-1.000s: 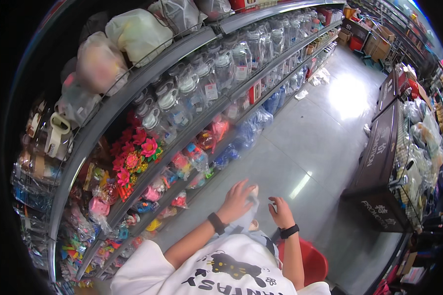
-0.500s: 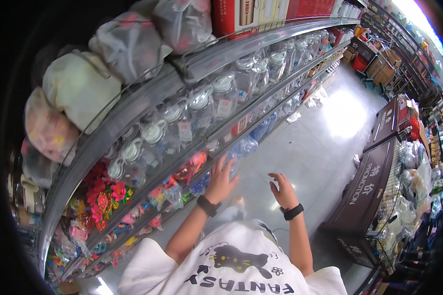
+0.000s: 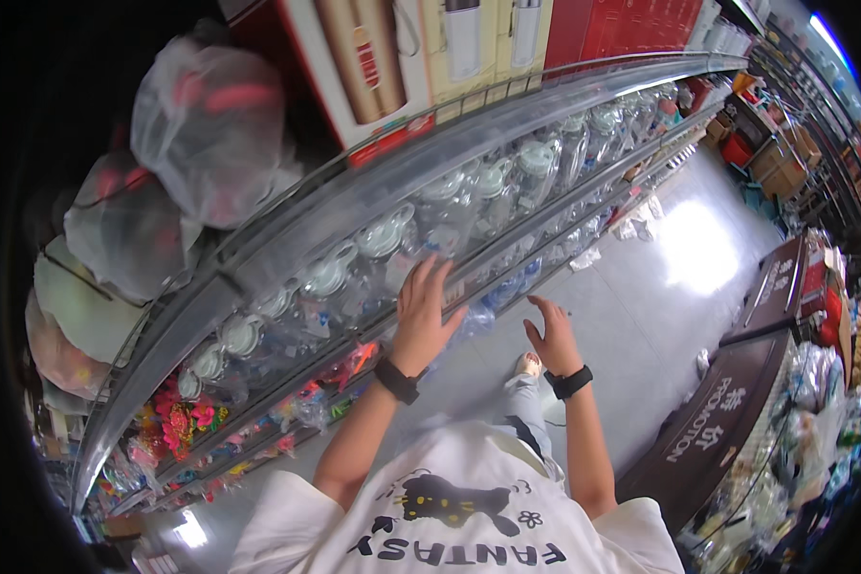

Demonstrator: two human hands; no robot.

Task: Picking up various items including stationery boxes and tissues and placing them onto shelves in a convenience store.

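left hand (image 3: 423, 320): higher than before, spread, partly blocking clear bottles (image 3: 387, 234)
right hand (image 3: 553, 342): spread, apart
black wristbands (image 3: 397, 381): two
dark counters (image 3: 703, 442): two, right of both hands

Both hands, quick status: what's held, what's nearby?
Left hand open, empty, in front of shelved clear lidded containers; contact unclear. Right hand open, empty, above the floor. Brown display bin off to the right.
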